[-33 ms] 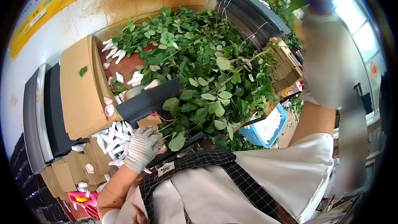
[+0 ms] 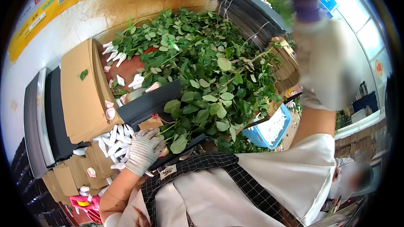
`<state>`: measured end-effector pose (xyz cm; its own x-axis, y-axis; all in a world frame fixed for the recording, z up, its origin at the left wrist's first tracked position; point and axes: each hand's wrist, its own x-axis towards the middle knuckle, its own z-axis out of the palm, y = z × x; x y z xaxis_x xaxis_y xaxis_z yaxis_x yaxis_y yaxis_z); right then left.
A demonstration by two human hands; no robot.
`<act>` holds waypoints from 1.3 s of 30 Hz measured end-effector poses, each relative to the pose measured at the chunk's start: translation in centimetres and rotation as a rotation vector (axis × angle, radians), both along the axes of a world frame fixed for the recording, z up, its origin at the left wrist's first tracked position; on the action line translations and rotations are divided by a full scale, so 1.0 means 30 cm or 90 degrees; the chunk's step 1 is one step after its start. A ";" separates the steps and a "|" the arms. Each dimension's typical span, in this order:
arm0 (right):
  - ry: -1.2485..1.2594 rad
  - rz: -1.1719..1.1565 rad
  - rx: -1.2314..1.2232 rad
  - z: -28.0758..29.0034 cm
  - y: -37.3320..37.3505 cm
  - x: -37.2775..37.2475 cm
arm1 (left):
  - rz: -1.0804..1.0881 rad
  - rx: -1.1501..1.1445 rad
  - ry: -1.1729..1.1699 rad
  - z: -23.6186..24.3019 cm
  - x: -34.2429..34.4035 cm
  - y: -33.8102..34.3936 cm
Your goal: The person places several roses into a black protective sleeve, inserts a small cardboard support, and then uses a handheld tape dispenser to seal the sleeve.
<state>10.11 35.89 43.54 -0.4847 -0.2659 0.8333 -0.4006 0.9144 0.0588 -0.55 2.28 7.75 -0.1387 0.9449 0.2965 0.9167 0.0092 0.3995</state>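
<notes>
My left hand [image 2: 144,150], in a striped white glove, has its fingers closed on rose stems [image 2: 166,132] at the front of a leafy pile [image 2: 214,75], beside loose white mesh sleeves [image 2: 113,141] and pale pink rose heads. My right hand [image 2: 305,6] is raised at the upper right, smeared by motion, with purple at its fingers and blurred green leaves [image 2: 281,2] beside it; what it holds, if anything, I cannot tell.
Cardboard sheets [image 2: 80,88], black wrapping sheets [image 2: 38,117] and a pink tape dispenser [image 2: 82,204] are at left. A blue basket of white items [image 2: 286,122] sits low at right. Dark bundled sheets [image 2: 244,14] stand at the back. A window [image 2: 362,12] is far right.
My right hand has shifted up and slightly left in a blur. My left hand stays in about the same place on the stems.
</notes>
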 end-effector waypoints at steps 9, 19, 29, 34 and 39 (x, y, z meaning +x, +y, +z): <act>-0.948 0.085 0.156 -0.966 -0.266 -0.066 | -0.020 0.010 0.007 -0.034 0.007 0.034; -0.396 0.036 0.069 -0.819 -0.081 -0.081 | -0.027 -0.043 0.003 0.012 0.006 0.013; -0.455 -0.163 0.149 -1.192 -0.460 -0.055 | 0.038 -0.041 0.019 -0.037 0.038 -0.034; -0.583 -0.094 0.088 -1.202 -0.437 -0.080 | 0.053 -0.049 0.011 -0.059 0.026 -0.036; -0.590 -0.084 0.040 -1.241 -0.425 -0.059 | 0.190 -0.024 0.027 0.007 -0.039 -0.058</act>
<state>8.35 23.13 6.29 -0.9776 -0.1923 0.0861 -0.2051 0.9618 -0.1813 -1.73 0.55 7.97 -0.3997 0.8749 0.2737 0.8872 0.2941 0.3555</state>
